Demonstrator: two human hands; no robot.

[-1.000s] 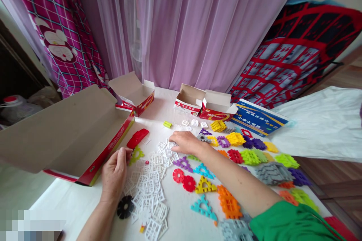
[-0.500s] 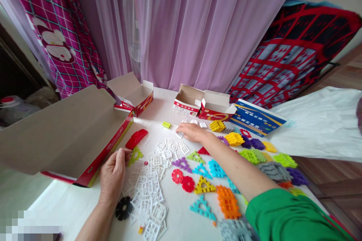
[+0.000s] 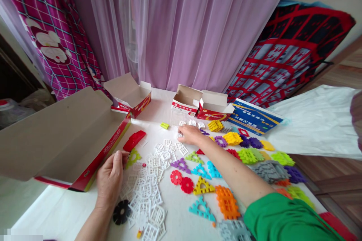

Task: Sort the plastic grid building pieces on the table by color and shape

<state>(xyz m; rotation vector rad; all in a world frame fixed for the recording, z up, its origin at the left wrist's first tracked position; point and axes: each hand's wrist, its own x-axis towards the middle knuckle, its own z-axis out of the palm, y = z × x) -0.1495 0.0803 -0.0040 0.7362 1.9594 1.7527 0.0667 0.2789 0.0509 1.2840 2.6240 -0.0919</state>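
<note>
My right hand (image 3: 189, 134) reaches across the table, its fingers closed on a small white lattice window piece (image 3: 179, 134), partly hidden under the fingertips. Just beyond it, several similar white window pieces (image 3: 192, 122) stand in a short row. My left hand (image 3: 111, 175) is curled with thumb against fingers, beside the large open box (image 3: 82, 147); whatever it holds is hidden. Past its fingertips lie a lime green triangle piece (image 3: 134, 157) and a red curved piece (image 3: 134, 140). Between my hands spreads a loose heap of white window pieces (image 3: 149, 184).
Open small cartons stand at the back: one at left (image 3: 140, 103), two side by side, including a red one (image 3: 215, 111). A blue box panel (image 3: 256, 116) leans at right. Coloured plastic pieces, such as an orange stack (image 3: 227, 202), cover the right side. A black disc (image 3: 121, 211) lies near my left wrist.
The whole view has shifted slightly. My right hand stays at the row of white window pieces, and my left hand has turned a little, its fingertips now more hidden.
</note>
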